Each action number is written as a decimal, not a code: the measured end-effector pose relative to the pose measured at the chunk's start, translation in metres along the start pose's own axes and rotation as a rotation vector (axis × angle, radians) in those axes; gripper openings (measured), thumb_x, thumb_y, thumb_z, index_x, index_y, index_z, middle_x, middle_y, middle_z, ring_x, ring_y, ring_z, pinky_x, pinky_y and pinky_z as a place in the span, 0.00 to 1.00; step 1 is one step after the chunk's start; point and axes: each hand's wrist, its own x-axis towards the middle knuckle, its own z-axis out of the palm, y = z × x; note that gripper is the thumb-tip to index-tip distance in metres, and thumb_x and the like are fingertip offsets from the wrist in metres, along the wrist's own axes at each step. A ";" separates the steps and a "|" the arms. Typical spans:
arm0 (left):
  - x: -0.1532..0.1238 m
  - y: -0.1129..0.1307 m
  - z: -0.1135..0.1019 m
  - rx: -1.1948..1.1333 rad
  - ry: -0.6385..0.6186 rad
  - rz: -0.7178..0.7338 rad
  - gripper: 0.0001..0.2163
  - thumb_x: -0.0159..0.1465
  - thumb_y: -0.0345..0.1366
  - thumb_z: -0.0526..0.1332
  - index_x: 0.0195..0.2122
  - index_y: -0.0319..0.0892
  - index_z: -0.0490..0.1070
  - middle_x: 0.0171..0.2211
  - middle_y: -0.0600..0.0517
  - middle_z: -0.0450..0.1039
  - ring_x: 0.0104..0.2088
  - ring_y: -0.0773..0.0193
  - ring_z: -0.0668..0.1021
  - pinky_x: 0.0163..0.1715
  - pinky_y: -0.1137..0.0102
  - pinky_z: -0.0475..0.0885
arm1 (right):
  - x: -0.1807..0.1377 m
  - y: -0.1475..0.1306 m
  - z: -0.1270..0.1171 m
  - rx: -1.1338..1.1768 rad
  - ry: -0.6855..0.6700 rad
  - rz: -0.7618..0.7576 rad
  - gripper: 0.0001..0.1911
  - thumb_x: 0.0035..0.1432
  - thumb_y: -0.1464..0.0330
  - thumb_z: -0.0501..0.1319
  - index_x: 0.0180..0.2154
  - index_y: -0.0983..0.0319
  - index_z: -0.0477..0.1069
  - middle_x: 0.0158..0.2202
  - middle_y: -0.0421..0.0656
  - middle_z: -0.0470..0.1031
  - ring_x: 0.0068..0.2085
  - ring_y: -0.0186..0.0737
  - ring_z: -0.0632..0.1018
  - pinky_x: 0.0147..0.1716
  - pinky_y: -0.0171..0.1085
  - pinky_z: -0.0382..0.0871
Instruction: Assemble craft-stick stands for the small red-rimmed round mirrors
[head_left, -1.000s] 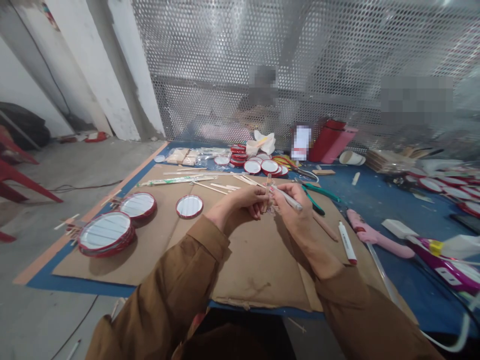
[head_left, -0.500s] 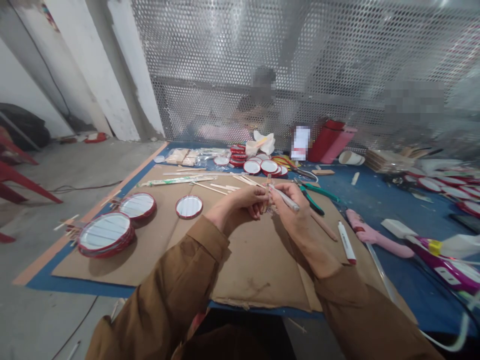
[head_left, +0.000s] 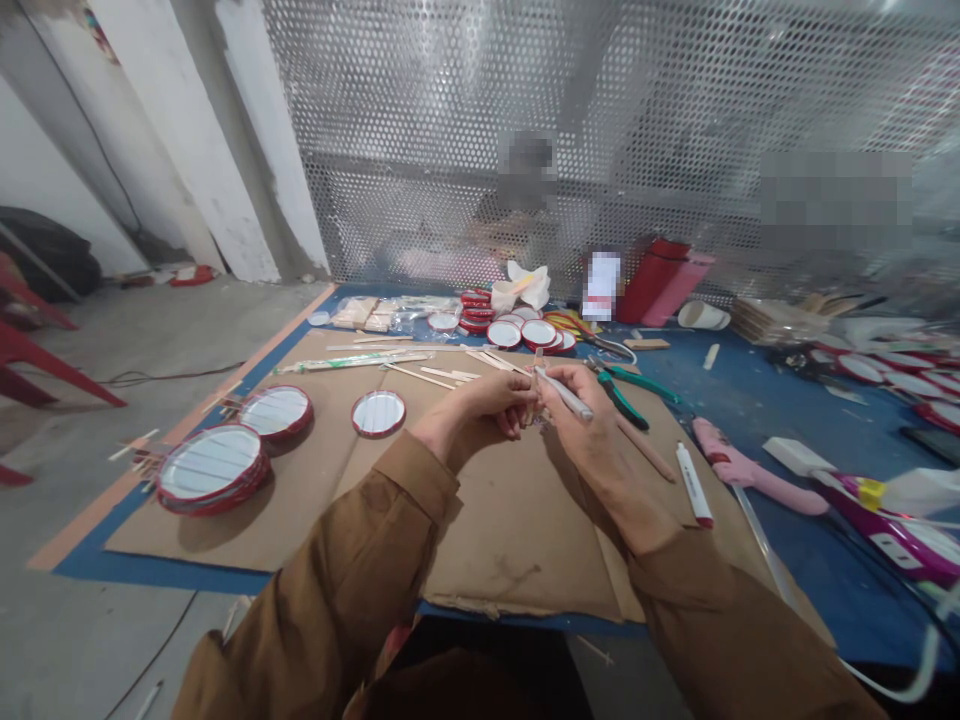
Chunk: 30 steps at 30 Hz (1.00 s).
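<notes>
Small wooden stick, one: held above the cardboard between the two hands, its upper end standing clear of the fingers, its lower part hidden by them. Pale pen, one: slanted, its front end at or very near the stick; actual contact too small to tell.

Left hand: thumb and fingers pinching the stick, remaining fingers curled beneath. Right hand: thumb and forefinger closed around the pen near its front, fingertips just beside the stick.

State of work: stick in hand, apparently under way — no finished mark can be made out. Two red-rimmed pieces, large and smaller, seem further along: lined white faces, sticks jutting from their far-left edges. Lone red-rimmed disc: no stick seen at its rim, so presumably less advanced.

Surrounds: loose thin sticks, several, beyond the left hand; brown wooden stick, flat, beside the right wrist; green-handled pliers, near the right hand; white marker with red end, farther right; pink glue gun, past the marker. Beneath: cardboard sheet, on a blue table. Far side: heap of red-rimmed discs, against the perforated metal screen — count not certain.
</notes>
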 end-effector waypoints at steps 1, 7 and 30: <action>-0.001 0.001 0.000 0.005 0.004 -0.005 0.12 0.73 0.32 0.49 0.33 0.40 0.65 0.19 0.55 0.69 0.18 0.69 0.76 0.19 0.77 0.71 | 0.000 0.001 0.000 -0.015 0.004 -0.007 0.08 0.62 0.61 0.59 0.37 0.59 0.71 0.33 0.42 0.77 0.34 0.42 0.77 0.35 0.41 0.70; -0.003 0.000 0.002 0.009 0.029 0.028 0.12 0.73 0.33 0.50 0.32 0.39 0.66 0.21 0.54 0.71 0.18 0.71 0.75 0.20 0.78 0.71 | 0.000 0.000 -0.006 -0.101 0.127 0.048 0.07 0.59 0.62 0.61 0.34 0.59 0.70 0.30 0.42 0.76 0.30 0.41 0.75 0.32 0.40 0.69; -0.005 0.004 0.001 0.006 0.009 0.014 0.13 0.73 0.31 0.48 0.31 0.40 0.64 0.20 0.55 0.69 0.18 0.70 0.76 0.19 0.78 0.72 | -0.002 -0.003 -0.002 0.009 -0.003 0.000 0.07 0.62 0.62 0.59 0.38 0.59 0.71 0.33 0.42 0.77 0.34 0.42 0.76 0.34 0.40 0.71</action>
